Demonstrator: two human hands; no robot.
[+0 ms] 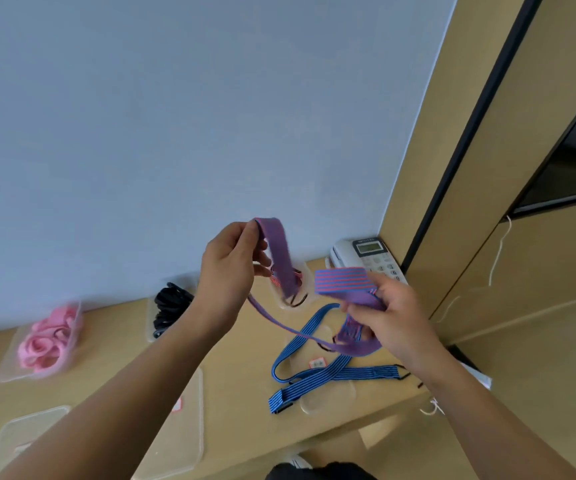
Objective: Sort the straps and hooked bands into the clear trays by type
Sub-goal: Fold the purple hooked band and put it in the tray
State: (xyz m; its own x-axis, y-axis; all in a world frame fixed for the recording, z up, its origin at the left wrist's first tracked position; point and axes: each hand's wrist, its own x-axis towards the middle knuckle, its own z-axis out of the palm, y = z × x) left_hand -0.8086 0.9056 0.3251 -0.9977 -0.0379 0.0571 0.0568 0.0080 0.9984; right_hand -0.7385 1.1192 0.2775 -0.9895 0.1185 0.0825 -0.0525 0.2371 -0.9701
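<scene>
Both hands hold one long purple band with red stripes (281,252) above the desk. My left hand (229,268) pinches a raised loop of it near the wall. My right hand (395,315) grips folded layers of the same band lower right, and a slack length sags between the hands. A blue striped band with black hooks (317,374) lies spread over a clear tray (328,398) under my right hand. Behind the hands a clear tray (291,301) holds a red-striped band. A clear tray of pink straps (47,341) sits at the left, a tray of black straps (168,304) in the middle.
A white desk phone (366,259) stands in the back right corner. Two more clear trays lie near the front edge, one (182,434) under my left forearm and one (20,441) at the far left. The blue wall rises right behind the desk. A wooden panel stands at the right.
</scene>
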